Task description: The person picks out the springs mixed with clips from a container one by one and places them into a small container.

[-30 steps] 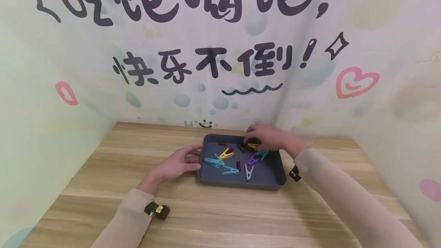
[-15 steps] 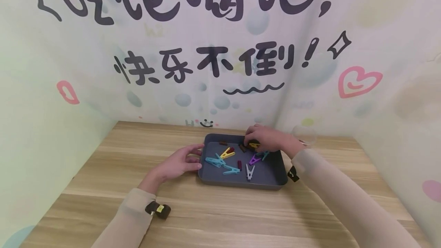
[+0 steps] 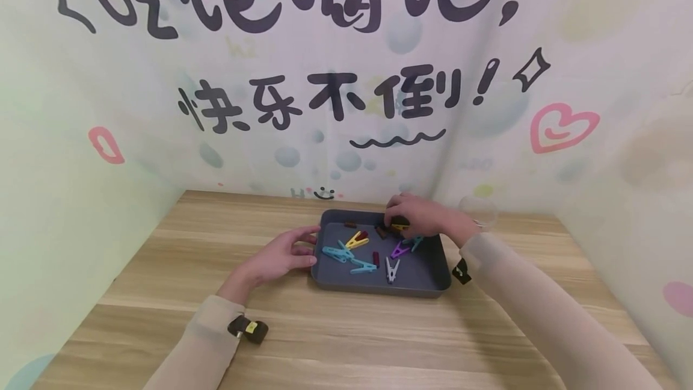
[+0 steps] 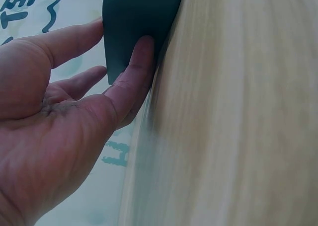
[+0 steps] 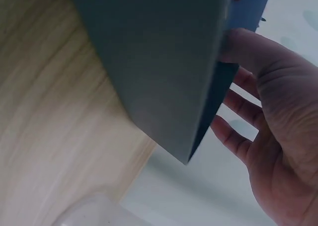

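While a white cloth-like backdrop with dark lettering point(image 3: 227, 155) rises at the far side, a pale wood-grain table point(image 3: 325, 342) spreads beneath everything. Two beige sleeves point(image 3: 195, 342) reach in from the near side toward a dark grey rectangular tray point(image 3: 379, 291), which sits toward the table's far edge. The hands are apart: the left hand point(image 3: 281, 256) rests its loosely extended fingers against the tray's left wall, and the right hand point(image 3: 419, 215) dips over the far right corner, fingers bent down; whether they pinch anything I cannot tell. Right of the tray stands a clear round container point(image 3: 477, 212). Inside the tray, light-blue plastic clips point(image 3: 363, 267) lie left and near the middle, a yellow plastic clip point(image 3: 356, 240) behind them, a pale grey clip point(image 3: 392, 270) toward the near side, a purple clip point(image 3: 399, 250) and a teal clip point(image 3: 416, 243) at right. Smallest are dark red pieces point(image 3: 376, 259), brown pieces point(image 3: 381, 232) toward the far wall, and a partly hidden yellow bit point(image 3: 399, 227) beneath the right hand.
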{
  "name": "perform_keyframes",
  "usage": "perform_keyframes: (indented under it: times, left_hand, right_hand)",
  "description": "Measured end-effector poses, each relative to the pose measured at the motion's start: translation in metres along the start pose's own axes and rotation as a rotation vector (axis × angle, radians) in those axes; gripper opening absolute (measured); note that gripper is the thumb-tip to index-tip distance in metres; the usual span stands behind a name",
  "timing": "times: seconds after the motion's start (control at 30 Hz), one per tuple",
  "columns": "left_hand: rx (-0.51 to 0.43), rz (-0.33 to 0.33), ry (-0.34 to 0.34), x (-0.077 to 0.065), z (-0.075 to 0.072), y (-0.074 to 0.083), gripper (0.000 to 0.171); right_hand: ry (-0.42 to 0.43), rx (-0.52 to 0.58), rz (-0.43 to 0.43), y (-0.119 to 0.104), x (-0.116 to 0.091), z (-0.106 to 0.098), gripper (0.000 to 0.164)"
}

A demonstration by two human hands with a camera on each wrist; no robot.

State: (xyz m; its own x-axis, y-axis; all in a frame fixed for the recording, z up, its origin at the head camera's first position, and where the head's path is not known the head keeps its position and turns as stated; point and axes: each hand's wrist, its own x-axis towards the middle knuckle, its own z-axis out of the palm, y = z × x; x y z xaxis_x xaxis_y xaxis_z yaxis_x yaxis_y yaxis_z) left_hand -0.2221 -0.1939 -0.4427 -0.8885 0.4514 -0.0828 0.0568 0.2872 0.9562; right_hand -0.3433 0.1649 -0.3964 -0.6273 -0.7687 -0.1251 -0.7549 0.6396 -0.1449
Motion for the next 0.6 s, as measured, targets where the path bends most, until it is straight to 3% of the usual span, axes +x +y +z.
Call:
perform_keyframes:
  times: [0.6]
  left_hand:
    - [0.002, -0.001, -0.006, 0.000, 0.000, -0.001, 0.071]
  right_hand:
    - [0.094, 0.033, -0.032, 0.000, -0.024, -0.023, 0.031]
